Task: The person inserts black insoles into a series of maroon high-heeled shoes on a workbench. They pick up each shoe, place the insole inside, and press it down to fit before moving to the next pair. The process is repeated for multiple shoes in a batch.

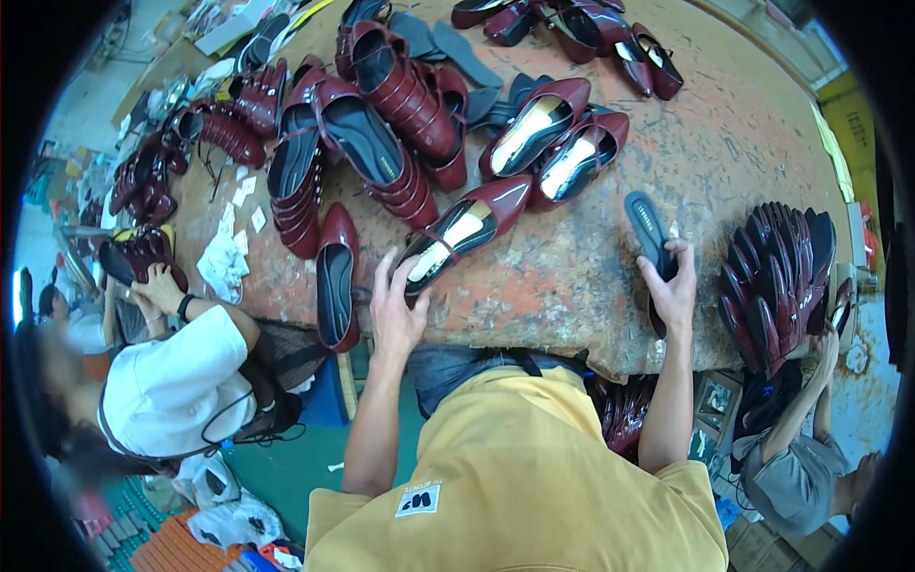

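My left hand (398, 303) grips the heel end of a glossy dark red strapped flat shoe (486, 212), fingers on one side and thumb on the other. A pale patch shows on the inside of this shoe. In my right hand (673, 284) is a dark insole (644, 221), pinched between thumb and fingers, its rounded end pointing away from me. Just beyond the gripped shoe lie two more red shoes (545, 119) with pale insides. Left of my left hand, a red shoe (336, 276) with a dark insole in it lies at the table edge.
Rows of nested red shoes (376, 157) cover the table's left side, with loose dark insoles (457, 52) behind. More shoes (581, 29) lie at the far edge. A fanned stack of shoes (777, 276) stands at right. Co-workers sit at left (181, 372) and right (796, 477).
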Demonstrator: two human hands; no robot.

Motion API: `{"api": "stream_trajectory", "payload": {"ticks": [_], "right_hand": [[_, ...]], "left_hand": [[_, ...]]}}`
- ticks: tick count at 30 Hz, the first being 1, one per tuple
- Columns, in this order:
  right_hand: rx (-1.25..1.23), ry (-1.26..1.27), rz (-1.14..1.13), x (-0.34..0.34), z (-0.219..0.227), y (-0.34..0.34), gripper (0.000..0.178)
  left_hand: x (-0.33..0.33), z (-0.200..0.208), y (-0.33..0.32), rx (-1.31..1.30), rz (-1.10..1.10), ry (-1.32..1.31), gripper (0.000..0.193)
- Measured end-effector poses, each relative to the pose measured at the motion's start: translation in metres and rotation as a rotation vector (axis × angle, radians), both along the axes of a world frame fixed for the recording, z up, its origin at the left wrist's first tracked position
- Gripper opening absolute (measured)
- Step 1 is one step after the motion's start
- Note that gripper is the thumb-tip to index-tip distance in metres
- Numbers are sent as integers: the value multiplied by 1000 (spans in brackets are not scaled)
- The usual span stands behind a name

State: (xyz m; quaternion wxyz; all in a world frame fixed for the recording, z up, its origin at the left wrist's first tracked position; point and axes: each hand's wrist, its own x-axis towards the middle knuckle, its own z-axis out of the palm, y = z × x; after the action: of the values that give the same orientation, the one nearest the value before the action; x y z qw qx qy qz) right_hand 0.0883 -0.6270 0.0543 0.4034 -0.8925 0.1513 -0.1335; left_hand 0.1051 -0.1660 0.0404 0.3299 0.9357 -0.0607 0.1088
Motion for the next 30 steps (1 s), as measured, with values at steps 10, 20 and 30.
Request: {"api": "stream_trajectory", "payload": {"ticks": [10,20,30], "right_hand": [[449,-41,170,17,10,29,35],[295,181,465,25,37,63,27],[-317,93,1132,47,38,170,34]], "left_hand": [[-19,23,11,-44,-429,87,28],[-40,44,-82,180,-553,116,39],[-59,50,-30,-78,22,95,41]]}}
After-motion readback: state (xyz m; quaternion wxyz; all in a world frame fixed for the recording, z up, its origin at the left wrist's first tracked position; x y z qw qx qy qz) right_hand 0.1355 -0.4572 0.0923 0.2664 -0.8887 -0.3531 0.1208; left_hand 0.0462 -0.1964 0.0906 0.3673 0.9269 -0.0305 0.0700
